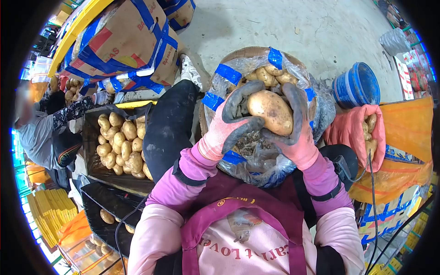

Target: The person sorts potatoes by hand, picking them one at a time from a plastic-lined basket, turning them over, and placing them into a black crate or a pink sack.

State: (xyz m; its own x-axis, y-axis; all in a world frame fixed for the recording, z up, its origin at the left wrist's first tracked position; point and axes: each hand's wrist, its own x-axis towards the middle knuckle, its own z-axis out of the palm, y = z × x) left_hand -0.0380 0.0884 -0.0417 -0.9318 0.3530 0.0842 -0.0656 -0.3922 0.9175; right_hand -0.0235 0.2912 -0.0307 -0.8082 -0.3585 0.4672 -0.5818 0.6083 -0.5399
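Observation:
A large tan potato (270, 112) with dark smudges is held up between both gloved hands. My left hand (238, 114), in a pink glove with grey dirty fingers, curls round its left side. My right hand (295, 123), in a matching glove, grips its right side. Below them stands a round container (222, 73) lined with clear plastic and fixed with blue tape. Several potatoes (268, 75) lie at its far side, and dark debris (250, 144) shows in its nearer part.
A crate of potatoes (121, 144) is at the left, with a co-worker (39, 130) beyond it. Taped cardboard boxes (123, 41) stand at the upper left. At the right are a blue bucket (357, 87) and a red mesh sack (350, 130) holding potatoes.

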